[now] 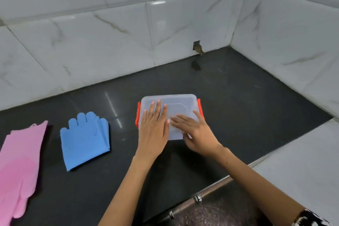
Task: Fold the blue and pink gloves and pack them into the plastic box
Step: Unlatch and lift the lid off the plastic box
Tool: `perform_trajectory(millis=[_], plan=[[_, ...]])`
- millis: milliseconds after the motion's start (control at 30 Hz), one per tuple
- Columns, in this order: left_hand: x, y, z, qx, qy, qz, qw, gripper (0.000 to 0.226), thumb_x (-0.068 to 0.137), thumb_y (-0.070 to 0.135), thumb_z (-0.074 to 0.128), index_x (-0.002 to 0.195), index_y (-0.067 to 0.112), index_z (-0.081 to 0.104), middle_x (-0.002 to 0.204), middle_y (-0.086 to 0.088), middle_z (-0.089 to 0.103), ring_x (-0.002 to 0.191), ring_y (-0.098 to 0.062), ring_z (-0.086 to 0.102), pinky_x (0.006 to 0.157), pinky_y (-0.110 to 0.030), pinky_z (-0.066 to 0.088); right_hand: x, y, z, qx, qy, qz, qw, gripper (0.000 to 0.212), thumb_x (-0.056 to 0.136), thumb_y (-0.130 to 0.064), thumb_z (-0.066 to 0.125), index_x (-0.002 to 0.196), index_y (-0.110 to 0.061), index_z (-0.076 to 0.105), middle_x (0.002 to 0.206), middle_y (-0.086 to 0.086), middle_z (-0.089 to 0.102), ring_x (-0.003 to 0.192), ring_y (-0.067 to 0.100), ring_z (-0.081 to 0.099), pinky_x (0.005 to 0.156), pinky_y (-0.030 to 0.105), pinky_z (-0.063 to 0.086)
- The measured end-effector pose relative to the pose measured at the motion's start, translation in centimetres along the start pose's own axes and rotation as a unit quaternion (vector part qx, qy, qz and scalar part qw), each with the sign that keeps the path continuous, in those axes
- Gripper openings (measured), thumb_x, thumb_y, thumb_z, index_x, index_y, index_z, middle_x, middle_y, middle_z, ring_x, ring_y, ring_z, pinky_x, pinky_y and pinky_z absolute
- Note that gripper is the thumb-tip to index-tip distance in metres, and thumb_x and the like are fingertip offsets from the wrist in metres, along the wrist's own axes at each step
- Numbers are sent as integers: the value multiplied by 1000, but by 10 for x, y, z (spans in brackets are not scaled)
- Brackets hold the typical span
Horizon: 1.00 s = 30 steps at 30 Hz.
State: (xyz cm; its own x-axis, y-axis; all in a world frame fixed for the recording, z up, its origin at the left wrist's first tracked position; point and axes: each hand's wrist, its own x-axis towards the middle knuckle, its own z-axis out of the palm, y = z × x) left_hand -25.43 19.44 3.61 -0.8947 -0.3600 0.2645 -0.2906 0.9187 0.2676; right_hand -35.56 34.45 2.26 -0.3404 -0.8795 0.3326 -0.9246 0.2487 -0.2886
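Note:
A clear plastic box (180, 105) with a lid and orange-red side clips stands on the black counter, mid-frame. My left hand (153, 126) lies flat on the left part of its lid, fingers spread. My right hand (194, 132) rests on the lid's near right part, fingers pointing left. Neither hand holds anything. The blue glove (85, 138) lies folded and flat to the left of the box. The pink glove (20, 163) lies unfolded at the far left edge, partly out of view.
The black counter (238, 108) is bounded by white marble-look tiled walls at the back and right. A small hole (197, 47) sits low in the back wall. A metal rail (201, 196) runs along the counter's near edge.

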Motion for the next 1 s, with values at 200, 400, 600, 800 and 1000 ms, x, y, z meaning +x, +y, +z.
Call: perform_trajectory(millis=[200, 400, 600, 800, 1000], plan=[[-10, 11, 13, 33, -66, -96, 993, 54, 103, 37, 18, 152, 19, 4, 160, -5, -5, 148, -20, -3, 118, -34, -3, -3, 11, -2, 133, 103, 42, 985, 42, 83, -17, 56, 125, -18, 58, 140, -2, 50, 134, 11, 40, 118, 42, 15], [-8, -1, 6, 25, -101, -62, 993, 55, 102, 42, 15, 152, 24, 1, 160, 1, -5, 147, -16, -5, 117, -32, -5, 27, 16, -8, 306, 118, 335, 883, 37, 91, -31, 58, 120, -8, 60, 109, 6, 71, 100, 20, 67, 92, 39, 54], [-6, -8, 7, 25, -97, -52, 994, 54, 101, 42, 14, 151, 27, -1, 160, 5, -6, 147, -13, -7, 116, -29, -7, 36, 16, -1, 230, 132, 331, 906, 42, 98, -33, 42, 64, -14, 57, 55, 2, 60, 48, 18, 52, 44, 26, 42], [-6, -6, 10, 31, -95, -69, 993, 55, 101, 44, 13, 151, 27, -3, 160, 5, -7, 147, -13, -8, 117, -30, -6, 42, 14, 0, 236, 150, 335, 900, 29, 98, -21, 44, 83, -5, 64, 68, 4, 64, 59, 20, 61, 55, 35, 53], [-6, -6, 10, 33, -92, -68, 993, 55, 101, 43, 14, 151, 27, -3, 160, 5, -7, 147, -14, -7, 115, -30, -7, 34, 32, 9, 280, 131, 425, 851, 35, 93, -6, 42, 58, -4, 42, 57, 9, 47, 55, 19, 38, 53, 30, 36]])
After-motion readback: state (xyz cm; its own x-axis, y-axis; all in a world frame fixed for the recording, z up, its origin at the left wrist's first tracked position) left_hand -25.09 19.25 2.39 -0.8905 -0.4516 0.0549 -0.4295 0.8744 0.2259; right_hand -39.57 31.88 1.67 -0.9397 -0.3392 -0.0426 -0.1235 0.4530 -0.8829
